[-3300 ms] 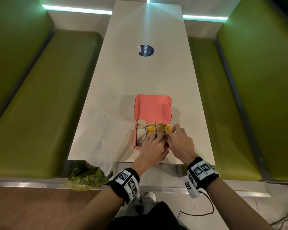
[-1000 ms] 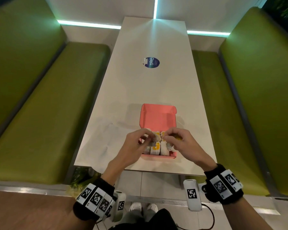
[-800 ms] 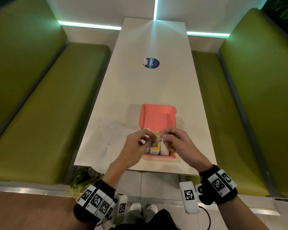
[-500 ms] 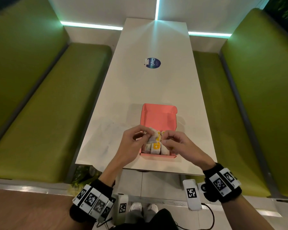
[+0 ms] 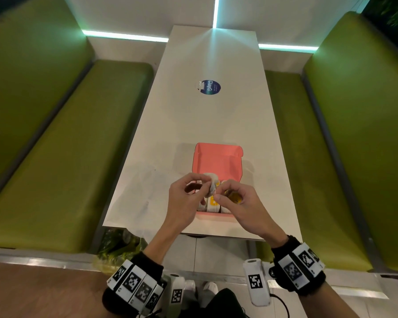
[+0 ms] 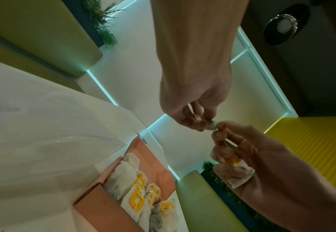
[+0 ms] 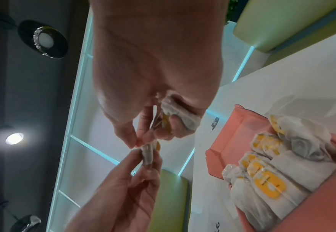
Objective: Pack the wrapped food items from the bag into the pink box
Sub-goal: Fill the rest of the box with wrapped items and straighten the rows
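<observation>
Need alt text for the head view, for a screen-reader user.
Two hands, left hand and right hand, together pinch a small wrapped food item above an open pink box holding more white-and-yellow wrapped items. The box sits at the near end of a long white table between green benches.

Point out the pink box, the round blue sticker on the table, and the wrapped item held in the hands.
pink box [image 5: 216,160]: head view, inside of the raised lid.
round blue sticker [image 5: 210,87]: head view, centre of the sticker.
wrapped item [image 7: 180,117]: right wrist view, white wrapper bulging from the curled fingers.
</observation>
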A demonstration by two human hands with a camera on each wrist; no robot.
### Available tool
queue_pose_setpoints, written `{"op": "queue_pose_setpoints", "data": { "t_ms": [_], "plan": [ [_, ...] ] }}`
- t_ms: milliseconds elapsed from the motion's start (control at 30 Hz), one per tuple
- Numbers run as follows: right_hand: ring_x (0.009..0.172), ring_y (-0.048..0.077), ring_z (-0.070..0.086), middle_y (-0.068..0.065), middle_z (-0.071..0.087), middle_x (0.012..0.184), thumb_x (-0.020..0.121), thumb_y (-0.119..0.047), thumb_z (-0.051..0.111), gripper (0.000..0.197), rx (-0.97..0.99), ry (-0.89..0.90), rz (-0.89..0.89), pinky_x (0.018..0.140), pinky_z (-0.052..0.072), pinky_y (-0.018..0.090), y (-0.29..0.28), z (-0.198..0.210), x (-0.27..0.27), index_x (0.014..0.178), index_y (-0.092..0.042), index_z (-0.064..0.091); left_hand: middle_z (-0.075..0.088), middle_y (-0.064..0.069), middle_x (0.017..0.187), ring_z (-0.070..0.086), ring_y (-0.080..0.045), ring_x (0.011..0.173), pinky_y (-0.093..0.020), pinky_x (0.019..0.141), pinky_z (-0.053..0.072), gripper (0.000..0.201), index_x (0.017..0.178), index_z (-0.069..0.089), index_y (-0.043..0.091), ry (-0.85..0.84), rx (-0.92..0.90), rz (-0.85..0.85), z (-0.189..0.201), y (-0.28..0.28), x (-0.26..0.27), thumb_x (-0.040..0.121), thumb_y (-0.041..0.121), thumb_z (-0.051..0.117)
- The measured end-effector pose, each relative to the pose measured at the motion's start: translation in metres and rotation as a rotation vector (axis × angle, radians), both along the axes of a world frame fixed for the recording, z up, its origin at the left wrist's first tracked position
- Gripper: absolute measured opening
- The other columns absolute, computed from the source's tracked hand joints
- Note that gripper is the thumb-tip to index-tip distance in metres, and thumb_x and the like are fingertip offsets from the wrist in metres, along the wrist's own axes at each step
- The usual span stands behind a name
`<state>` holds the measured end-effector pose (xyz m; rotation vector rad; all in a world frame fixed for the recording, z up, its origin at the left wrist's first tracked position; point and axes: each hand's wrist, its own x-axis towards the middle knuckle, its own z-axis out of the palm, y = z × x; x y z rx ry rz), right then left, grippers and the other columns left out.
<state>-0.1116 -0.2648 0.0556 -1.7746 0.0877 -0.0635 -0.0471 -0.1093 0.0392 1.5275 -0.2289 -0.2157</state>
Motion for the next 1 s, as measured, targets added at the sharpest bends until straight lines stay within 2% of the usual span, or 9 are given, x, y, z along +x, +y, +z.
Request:
{"op": "queue_pose_setpoints", "data": {
  "t_ms": [167,267,367,500,600,667,800,900,1000],
  "plan": [
    [0.075,0.025,0.058,-0.002,0.066,0.082,0.088,-0.009,0.072,0.004,-0.067,-0.084,-0.09,0.069,0.05,0.034,0.006,-0.005,-0.002,0.086,-0.011,0.07,0.072,0.002,0.083,0.069,-0.016,0.075,-0.03,0.067,0.058,0.009,0.09,0.071,0.012,-0.088,0.098,0.023,-0.003,-0.004,-0.003,0.087,0.003,0.072],
    [0.07,0.02,0.055,-0.006,0.064,0.083,0.087,-0.01,0.073,0.008,-0.163,-0.134,-0.108,0.064,0.048,0.033,0.012,-0.014,-0.004,0.085,-0.018,0.072,0.069,-0.001,0.083,0.067,-0.022,0.073,-0.032,0.057,0.056,0.009,0.086,0.068,0.01,-0.077,0.071,0.074,-0.002,-0.007,-0.002,0.089,0.001,0.069],
    [0.069,0.017,0.053,-0.012,0.063,0.089,0.089,-0.016,0.071,0.014,-0.229,-0.104,-0.063,0.064,0.046,0.026,0.012,-0.022,-0.01,0.098,-0.024,0.076,0.068,-0.007,0.082,0.062,-0.026,0.065,-0.036,0.05,0.051,0.009,0.088,0.063,0.009,-0.042,-0.008,0.113,0.0,-0.007,-0.001,0.091,0.001,0.066],
    [0.077,0.019,0.059,-0.012,0.066,0.091,0.091,-0.017,0.07,0.015,-0.257,-0.03,-0.018,0.07,0.049,0.032,0.003,-0.018,-0.017,0.102,-0.022,0.078,0.07,0.002,0.086,0.067,-0.016,0.074,-0.033,0.06,0.053,0.018,0.098,0.058,0.021,-0.112,0.034,0.149,0.002,-0.006,-0.005,0.092,0.008,0.068],
    [0.077,0.014,0.061,-0.01,0.069,0.084,0.092,-0.012,0.067,0.012,-0.166,-0.03,-0.142,0.073,0.051,0.031,-0.004,0.0,-0.015,0.092,-0.02,0.076,0.07,0.009,0.089,0.068,-0.011,0.08,-0.021,0.062,0.051,0.025,0.097,0.056,0.03,-0.243,0.124,0.194,0.0,-0.006,-0.009,0.09,0.012,0.072],
    [0.074,0.011,0.062,-0.005,0.07,0.078,0.094,-0.019,0.065,0.009,-0.1,0.004,-0.176,0.072,0.052,0.035,-0.005,0.012,-0.01,0.088,-0.02,0.071,0.069,0.01,0.088,0.066,-0.01,0.08,-0.019,0.061,0.049,0.026,0.096,0.056,0.036,-0.353,0.185,0.206,-0.004,-0.006,-0.011,0.089,0.017,0.073],
    [0.057,0.003,0.055,0.0,0.07,0.07,0.093,-0.046,0.058,0.037,-0.056,0.116,-0.207,0.063,0.044,0.032,0.009,0.025,0.002,0.078,-0.013,0.069,0.071,0.001,0.09,0.062,-0.014,0.082,-0.024,0.064,0.051,0.013,0.103,0.062,0.023,-0.731,0.358,0.181,-0.017,-0.008,-0.017,0.09,0.027,0.063],
    [0.047,0.001,0.052,-0.003,0.067,0.061,0.095,-0.04,0.06,0.039,-0.009,0.196,-0.265,0.057,0.037,0.023,0.013,0.024,0.009,0.075,-0.007,0.067,0.073,-0.003,0.096,0.062,-0.022,0.088,-0.029,0.072,0.055,0.011,0.1,0.069,0.008,-0.973,0.486,0.175,-0.032,-0.01,-0.021,0.09,0.012,0.068],
    [0.049,0.002,0.055,-0.005,0.066,0.059,0.092,-0.023,0.066,0.022,-0.031,0.204,-0.272,0.057,0.04,0.022,0.01,0.016,0.01,0.076,-0.008,0.07,0.074,-0.003,0.1,0.062,-0.026,0.091,-0.034,0.073,0.056,0.018,0.101,0.066,0.009,-1.015,0.511,0.179,-0.041,-0.008,-0.022,0.085,0.007,0.074]
  ]
}}
